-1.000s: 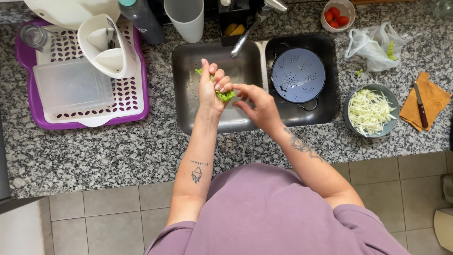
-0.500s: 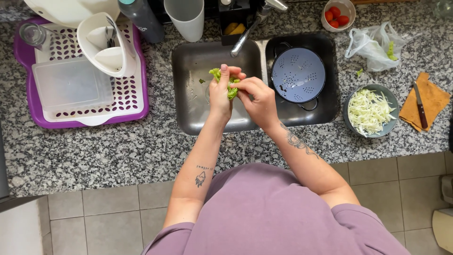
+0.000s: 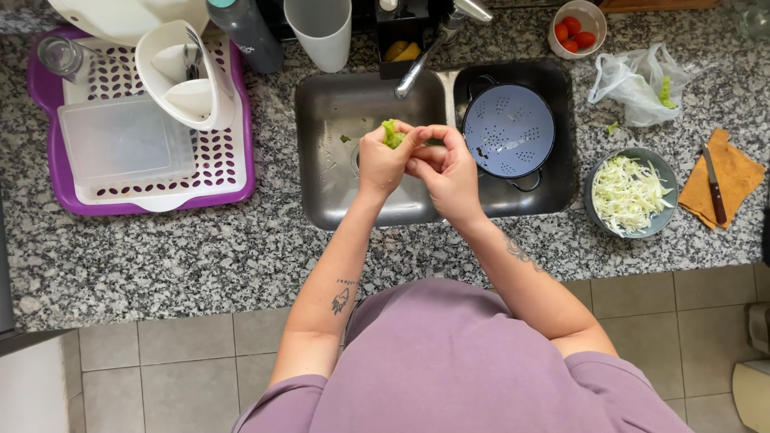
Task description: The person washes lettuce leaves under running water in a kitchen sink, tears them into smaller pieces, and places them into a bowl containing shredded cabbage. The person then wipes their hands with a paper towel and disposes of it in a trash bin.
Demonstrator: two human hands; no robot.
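Observation:
Both my hands are together over the left basin of the steel sink [image 3: 337,184]. My left hand [image 3: 383,156] is closed around a crumpled green lettuce leaf [image 3: 392,133], which sticks out above the fingers. My right hand [image 3: 446,164] presses against the left one, its fingers curled at the leaf; most of the leaf is hidden inside the hands. The faucet [image 3: 421,56] reaches over the sink just above them. A blue colander [image 3: 510,128] sits in the right basin, close to my right hand.
A purple drying rack [image 3: 233,172] with a clear lid, a white jug and a glass stands to the left. On the right counter are a bowl of shredded cabbage [image 3: 630,192], a knife [image 3: 714,188] on an orange cloth, a plastic bag [image 3: 638,80] and a bowl of tomatoes [image 3: 577,28].
My hands have closed tighter around the leaf, bunching it up. A second ago the left fingers were spread with the leaf held flat; now both hands are clenched together.

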